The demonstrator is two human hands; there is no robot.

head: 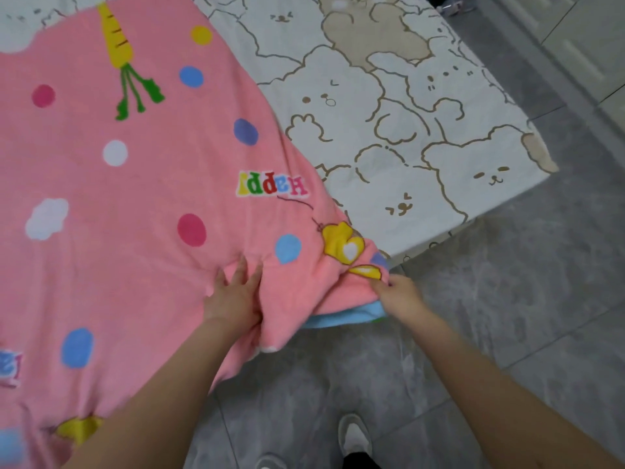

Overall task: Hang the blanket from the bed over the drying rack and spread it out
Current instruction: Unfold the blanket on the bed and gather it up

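Note:
A pink blanket (135, 198) with coloured dots, a carrot and the word "Happy" lies spread over the bed and hangs past its near edge. Its underside shows light blue (341, 318) at the corner. My left hand (236, 296) lies on the blanket near that edge, fingers spread on top and the cloth bunched against the palm. My right hand (397, 292) pinches the blanket's corner beside a yellow print. No drying rack is in view.
The bed carries a white sheet (406, 130) printed with cartoon bears and rabbits; its corner sits at the right. Grey tiled floor (507, 299) runs along the bed's right and near sides. My shoe (353, 434) stands on the floor below. White cabinet fronts (581, 45) line the far right.

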